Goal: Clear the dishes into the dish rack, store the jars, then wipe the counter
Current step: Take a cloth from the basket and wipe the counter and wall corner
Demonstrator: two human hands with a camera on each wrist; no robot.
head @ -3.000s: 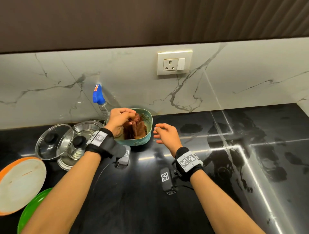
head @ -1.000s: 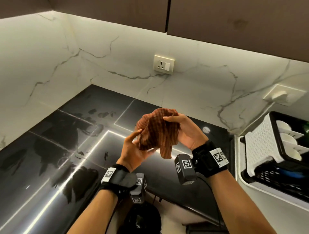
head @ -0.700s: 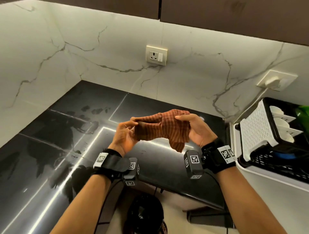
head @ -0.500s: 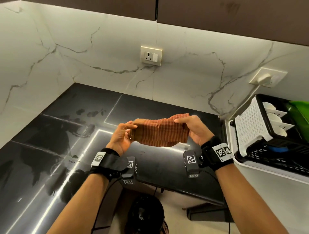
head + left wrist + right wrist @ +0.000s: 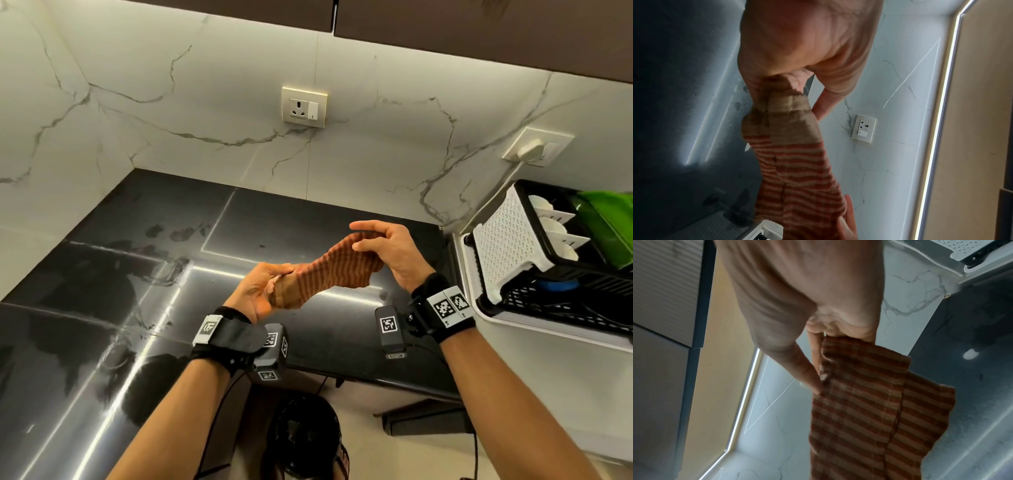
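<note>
A: What was nearest, and how was each grip set?

B: The left hand (image 5: 263, 291) sat lowest and closest, its fingers curled tight round one bunched end of the cloth (image 5: 329, 274). In the left wrist view that end was plain tan and crumpled into the fist.

A: And the fabric itself?

B: Soft and woven, rust-orange with thin tan stripes, limp and creased. It stretched up and across to the right hand (image 5: 387, 250), sagging at its lower edge, held in the air above the worktop (image 5: 102, 308) and not touching it.

A: How did the right one hold it?

B: Its grip was a loose pinch: thumb and curled fingers on the far top corner, with the forefinger standing out straight.

A: And beneath them?

B: Polished black stone, glossy as a mirror, with bright strip-light reflections and dull smeared patches.

A: Farther off?

B: On the right, a black lattice dish rack (image 5: 565, 294) with a white perforated panel, something green in it. Behind, a white marble-veined wall with a square socket plate (image 5: 304, 107), under dark cupboards.
</note>
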